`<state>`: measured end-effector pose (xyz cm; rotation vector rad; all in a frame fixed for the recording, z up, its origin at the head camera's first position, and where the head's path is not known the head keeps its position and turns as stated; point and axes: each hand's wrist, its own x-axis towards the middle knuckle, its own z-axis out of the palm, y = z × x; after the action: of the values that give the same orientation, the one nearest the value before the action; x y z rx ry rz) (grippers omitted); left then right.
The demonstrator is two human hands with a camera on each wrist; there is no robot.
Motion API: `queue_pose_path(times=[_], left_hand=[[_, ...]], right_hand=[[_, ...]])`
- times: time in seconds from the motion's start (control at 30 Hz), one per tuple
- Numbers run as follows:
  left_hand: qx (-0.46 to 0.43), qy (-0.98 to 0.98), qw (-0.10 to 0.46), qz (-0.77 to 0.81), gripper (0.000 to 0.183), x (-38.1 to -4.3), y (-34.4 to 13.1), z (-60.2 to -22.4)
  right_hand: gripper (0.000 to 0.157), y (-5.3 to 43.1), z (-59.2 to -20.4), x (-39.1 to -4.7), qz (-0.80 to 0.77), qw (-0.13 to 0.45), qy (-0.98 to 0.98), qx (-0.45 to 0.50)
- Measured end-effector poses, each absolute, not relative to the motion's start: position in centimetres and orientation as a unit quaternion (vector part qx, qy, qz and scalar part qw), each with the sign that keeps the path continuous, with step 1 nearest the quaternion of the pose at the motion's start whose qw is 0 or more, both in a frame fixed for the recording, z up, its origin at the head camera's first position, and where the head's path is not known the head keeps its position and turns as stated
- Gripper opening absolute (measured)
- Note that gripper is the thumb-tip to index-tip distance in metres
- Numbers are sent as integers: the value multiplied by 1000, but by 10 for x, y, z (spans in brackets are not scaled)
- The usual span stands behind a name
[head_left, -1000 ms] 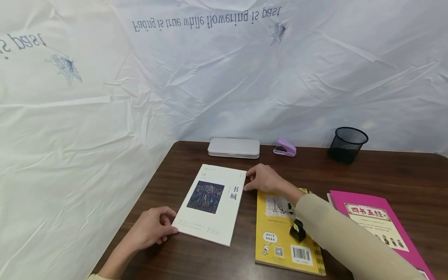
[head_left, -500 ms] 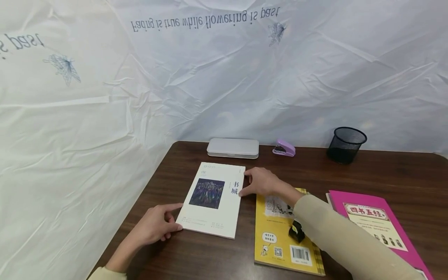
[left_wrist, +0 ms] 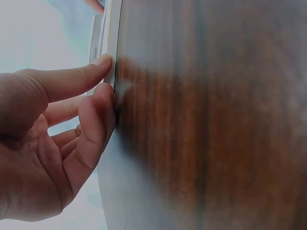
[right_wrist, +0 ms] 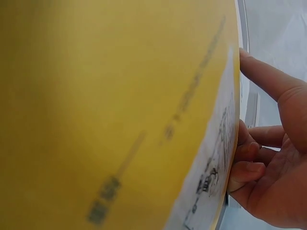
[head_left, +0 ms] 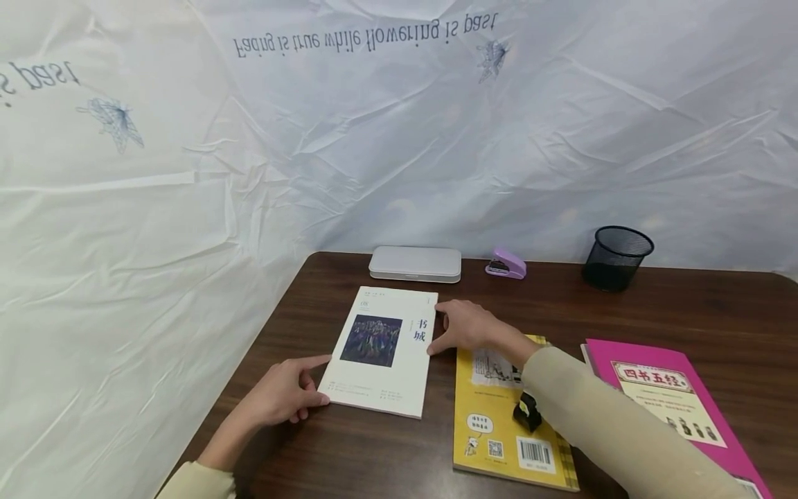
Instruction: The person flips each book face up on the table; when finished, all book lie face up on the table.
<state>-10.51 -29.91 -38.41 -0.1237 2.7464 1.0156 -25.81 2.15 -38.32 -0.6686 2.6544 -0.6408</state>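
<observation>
A white book with a dark picture on its cover lies flat on the table's left half. My left hand touches its left side near the front corner, index finger stretched along the edge and thumb at the corner. Against the upper part of the right edge, my right hand rests its spread thumb and index finger. In the left wrist view the thumb meets the book's thin edge. The yellow book lies under my right forearm, partly hidden by the sleeve; it fills much of the right wrist view.
A pink book lies at the right, partly covered by my sleeve. Along the back stand a white flat case, a purple stapler and a black mesh pen holder. White cloth hangs behind and to the left of the brown table.
The white book has slid slightly away from me and turned a little straighter. My left hand has moved forward and right with it, its index finger now stretched out; the right hand has shifted slightly.
</observation>
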Motion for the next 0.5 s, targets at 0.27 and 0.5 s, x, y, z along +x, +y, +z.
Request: queue_pose_path(times=[0.27, 0.5], left_hand=[[-36, 932, 106, 346, 71, -112, -299, -384], [-38, 931, 116, 343, 72, -116, -299, -382]], right_hand=[[93, 22, -384, -258, -251, 168, 927, -224], [95, 23, -383, -259, -252, 173, 926, -220]])
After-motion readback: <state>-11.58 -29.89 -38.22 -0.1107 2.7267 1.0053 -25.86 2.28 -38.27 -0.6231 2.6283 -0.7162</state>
